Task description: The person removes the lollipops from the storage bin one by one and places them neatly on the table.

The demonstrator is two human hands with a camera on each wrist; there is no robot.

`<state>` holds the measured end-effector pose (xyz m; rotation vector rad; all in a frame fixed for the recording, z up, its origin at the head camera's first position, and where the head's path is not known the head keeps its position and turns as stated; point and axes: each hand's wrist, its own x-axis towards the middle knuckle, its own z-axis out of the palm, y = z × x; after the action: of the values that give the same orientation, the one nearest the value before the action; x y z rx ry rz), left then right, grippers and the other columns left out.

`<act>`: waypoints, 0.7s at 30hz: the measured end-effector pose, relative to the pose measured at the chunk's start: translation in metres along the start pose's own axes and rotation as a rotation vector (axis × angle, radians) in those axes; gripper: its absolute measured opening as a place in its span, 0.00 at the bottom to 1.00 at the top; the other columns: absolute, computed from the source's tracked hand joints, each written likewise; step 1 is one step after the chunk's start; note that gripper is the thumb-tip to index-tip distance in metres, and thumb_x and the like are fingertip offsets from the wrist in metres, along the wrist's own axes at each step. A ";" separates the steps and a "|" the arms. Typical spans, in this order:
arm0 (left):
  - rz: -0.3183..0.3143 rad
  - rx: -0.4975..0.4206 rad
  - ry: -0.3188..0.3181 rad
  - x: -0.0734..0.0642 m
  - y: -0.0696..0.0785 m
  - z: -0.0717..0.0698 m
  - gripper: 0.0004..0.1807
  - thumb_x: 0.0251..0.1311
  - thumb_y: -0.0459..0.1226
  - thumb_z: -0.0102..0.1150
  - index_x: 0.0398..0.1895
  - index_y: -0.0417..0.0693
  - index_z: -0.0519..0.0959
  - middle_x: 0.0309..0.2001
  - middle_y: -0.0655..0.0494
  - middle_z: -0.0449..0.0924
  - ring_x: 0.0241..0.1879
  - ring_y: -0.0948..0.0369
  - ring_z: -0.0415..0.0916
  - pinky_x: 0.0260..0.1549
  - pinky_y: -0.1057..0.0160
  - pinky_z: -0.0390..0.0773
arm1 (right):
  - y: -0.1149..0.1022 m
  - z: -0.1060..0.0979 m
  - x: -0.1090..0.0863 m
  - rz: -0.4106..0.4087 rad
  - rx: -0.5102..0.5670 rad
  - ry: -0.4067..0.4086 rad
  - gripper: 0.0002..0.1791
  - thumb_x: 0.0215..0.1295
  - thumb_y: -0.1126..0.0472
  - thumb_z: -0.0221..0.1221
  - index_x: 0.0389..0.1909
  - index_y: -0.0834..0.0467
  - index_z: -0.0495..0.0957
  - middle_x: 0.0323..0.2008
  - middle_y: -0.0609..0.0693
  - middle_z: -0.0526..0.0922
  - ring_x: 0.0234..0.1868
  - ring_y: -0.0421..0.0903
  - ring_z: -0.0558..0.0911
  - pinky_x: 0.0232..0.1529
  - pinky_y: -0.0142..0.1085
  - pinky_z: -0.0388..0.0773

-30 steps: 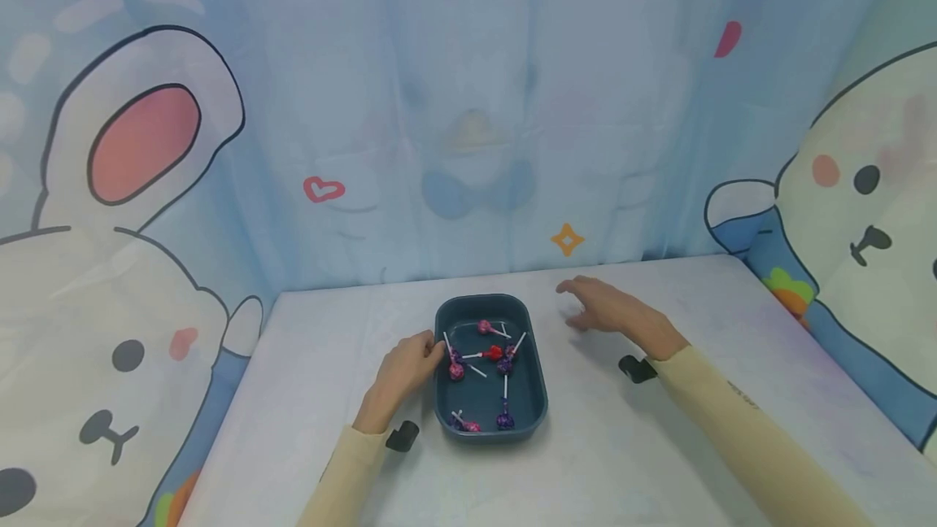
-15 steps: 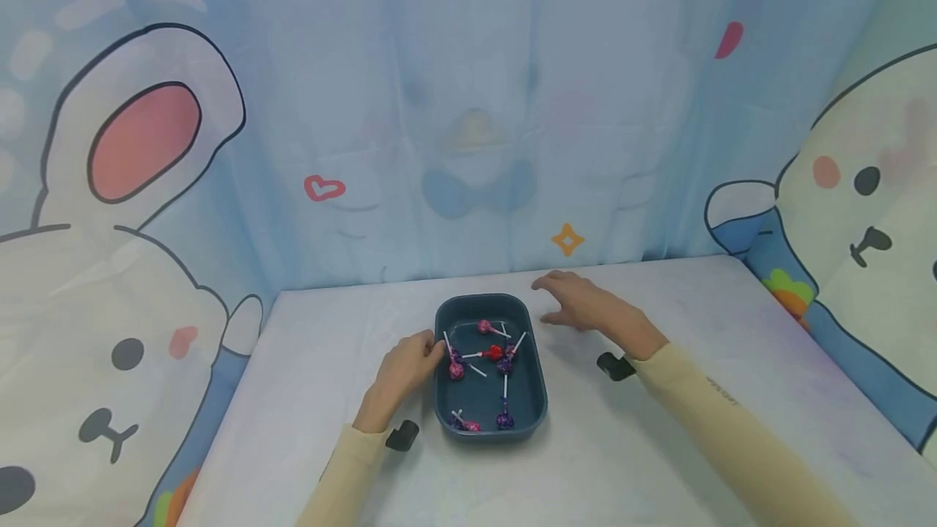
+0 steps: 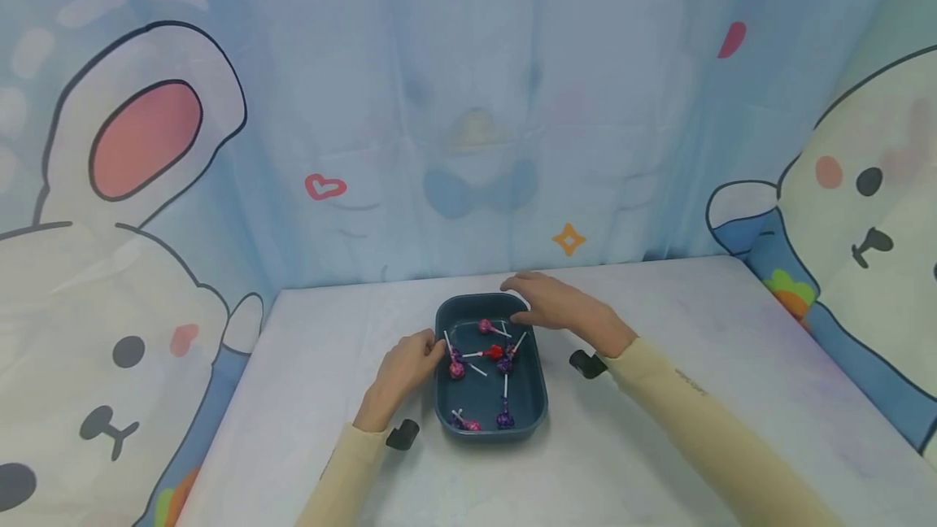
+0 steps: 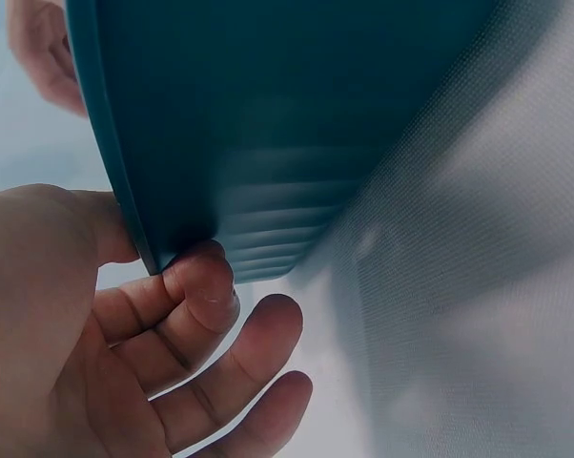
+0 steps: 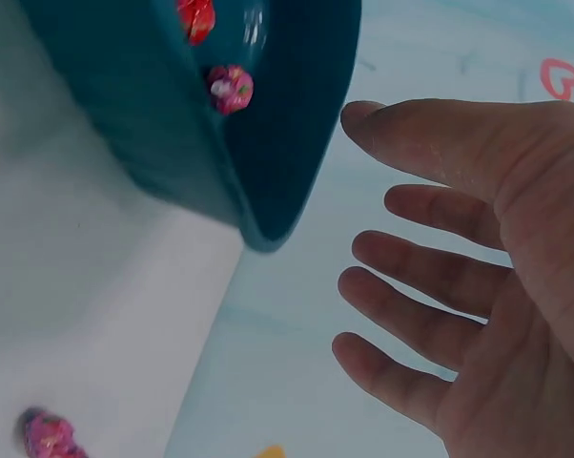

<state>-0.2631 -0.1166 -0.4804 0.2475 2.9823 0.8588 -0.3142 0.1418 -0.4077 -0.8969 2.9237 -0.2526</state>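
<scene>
A dark teal plastic bin [image 3: 483, 397] holds several wrapped lollipops, among them a red lollipop [image 3: 495, 353], a pink lollipop [image 3: 484, 326] and a purple lollipop [image 3: 505, 420]. My left hand [image 3: 405, 363] pinches the bin's left rim. In the left wrist view the thumb lies over the rim and the index finger is curled beneath it. Over the bin's far right corner hovers my right hand [image 3: 560, 305], fingers spread and holding nothing. The right wrist view shows another pink wrapped lollipop [image 5: 51, 436] on the table outside the bin.
The bin stands on a white-covered table [image 3: 329, 324]. A light blue curtain [image 3: 351, 104] with printed rabbits hangs right behind the table's far edge. Black wrist cameras are worn on the left wrist [image 3: 403, 435] and right wrist [image 3: 588, 363].
My right hand has moved left, from beside the bin to above its far right corner. The left hand, the bin and the lollipops in it have stayed put.
</scene>
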 end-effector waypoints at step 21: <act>-0.004 0.005 -0.006 0.002 -0.002 0.000 0.15 0.63 0.49 0.46 0.24 0.51 0.69 0.18 0.59 0.67 0.18 0.63 0.64 0.17 0.65 0.62 | -0.024 0.026 0.041 -0.026 -0.012 -0.096 0.23 0.57 0.52 0.62 0.51 0.58 0.74 0.43 0.51 0.79 0.43 0.45 0.78 0.48 0.40 0.74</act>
<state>-0.2655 -0.1178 -0.4815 0.2432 2.9793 0.8482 -0.3316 0.0954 -0.4294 -0.9221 2.8300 -0.1882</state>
